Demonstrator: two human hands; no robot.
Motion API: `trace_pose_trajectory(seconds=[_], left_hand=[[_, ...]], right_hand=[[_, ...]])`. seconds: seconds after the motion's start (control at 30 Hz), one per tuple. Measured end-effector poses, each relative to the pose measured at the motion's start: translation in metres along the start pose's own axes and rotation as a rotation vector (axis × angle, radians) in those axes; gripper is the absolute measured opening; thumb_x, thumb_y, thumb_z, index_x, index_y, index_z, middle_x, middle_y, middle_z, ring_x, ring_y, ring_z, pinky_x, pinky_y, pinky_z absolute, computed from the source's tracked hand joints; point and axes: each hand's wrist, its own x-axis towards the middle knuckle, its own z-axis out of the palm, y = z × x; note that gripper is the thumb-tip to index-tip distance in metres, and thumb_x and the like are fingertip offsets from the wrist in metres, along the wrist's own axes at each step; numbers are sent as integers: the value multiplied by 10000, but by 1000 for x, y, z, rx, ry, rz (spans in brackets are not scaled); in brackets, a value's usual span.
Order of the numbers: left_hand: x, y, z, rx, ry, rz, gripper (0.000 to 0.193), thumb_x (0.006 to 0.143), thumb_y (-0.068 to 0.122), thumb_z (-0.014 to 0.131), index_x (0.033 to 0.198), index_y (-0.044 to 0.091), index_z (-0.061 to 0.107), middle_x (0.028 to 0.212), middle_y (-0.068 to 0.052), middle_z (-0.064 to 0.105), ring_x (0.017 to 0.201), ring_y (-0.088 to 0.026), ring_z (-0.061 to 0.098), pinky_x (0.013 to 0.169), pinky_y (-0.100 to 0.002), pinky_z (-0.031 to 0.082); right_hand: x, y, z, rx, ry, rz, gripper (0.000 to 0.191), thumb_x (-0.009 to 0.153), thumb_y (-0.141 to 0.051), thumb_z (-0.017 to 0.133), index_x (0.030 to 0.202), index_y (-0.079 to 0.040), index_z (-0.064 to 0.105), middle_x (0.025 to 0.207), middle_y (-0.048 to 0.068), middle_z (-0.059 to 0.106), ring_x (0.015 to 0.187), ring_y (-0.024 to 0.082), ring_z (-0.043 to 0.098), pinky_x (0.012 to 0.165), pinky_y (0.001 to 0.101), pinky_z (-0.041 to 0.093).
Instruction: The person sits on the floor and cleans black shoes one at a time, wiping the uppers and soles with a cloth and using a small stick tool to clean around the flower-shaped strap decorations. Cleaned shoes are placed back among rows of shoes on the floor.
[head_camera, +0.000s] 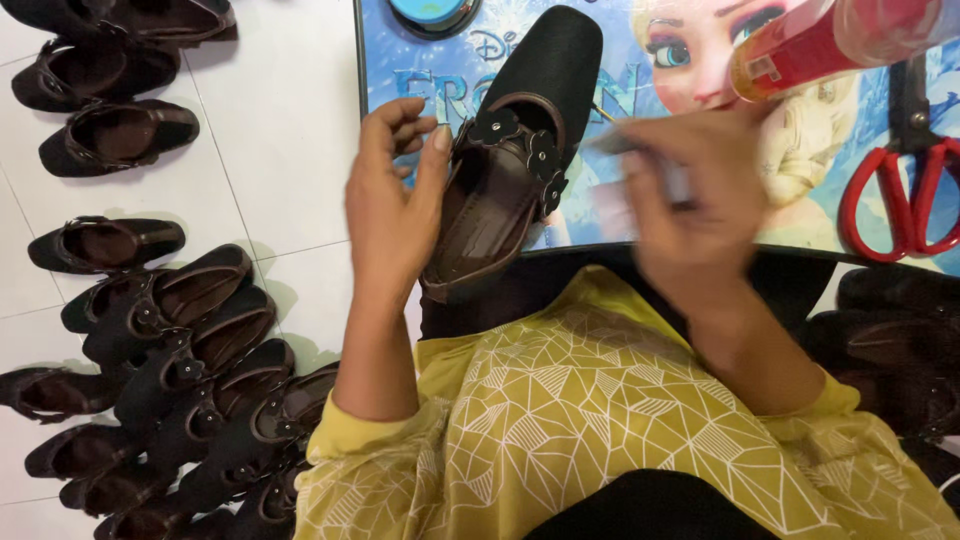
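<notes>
Yellow patterned fabric garment (620, 420) fills 6 o'clock, closest to lens. Left hand (392, 205) at 9 o'clock of centre, fingers wrapped on the side of a black square-toed shoe with flower-trimmed strap (520, 150), toe pointing to 12. Right hand (695, 190) at 3 o'clock of the shoe, motion-blurred, closed on a thin light tool (640, 150); tool type unclear. Red-handled scissors (905, 195) far 3 o'clock on blue cartoon-printed board (420, 60). Rows of matching dark shoes (190, 340) on white tiled floor (280, 120), 8–10 o'clock.
</notes>
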Motion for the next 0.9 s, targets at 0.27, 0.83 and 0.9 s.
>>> trace_pose_trajectory(seconds=[0.27, 0.83, 0.9], left_hand=[[-12, -43, 22, -270, -62, -9, 477, 1146, 413, 424, 1325, 28, 642, 1214, -84, 698, 1150, -181, 618, 1038, -307, 480], [-30, -37, 56, -1183, -325, -43, 618, 1165, 443, 444, 1516, -65, 422, 1381, -151, 607, 1216, -242, 629, 1098, -408, 534], [-29, -31, 59, -1117, -289, -8, 649, 1155, 461, 475, 1522, -73, 427, 1413, -146, 595, 1264, -230, 606, 1155, -399, 496]], right_hand=[[-5, -5, 55, -181, -107, -241, 363, 924, 45, 805, 1270, 40, 694, 1078, 177, 678, 943, 318, 644, 811, 408, 533], [-47, 32, 18, 181, -98, 21, 212, 956, 19, 735, 1168, 6, 738, 1072, 132, 690, 802, 168, 587, 665, 262, 457], [-40, 31, 4, 257, -195, 54, 231, 945, 16, 731, 1176, 18, 734, 1071, 128, 678, 783, 139, 567, 644, 249, 445]])
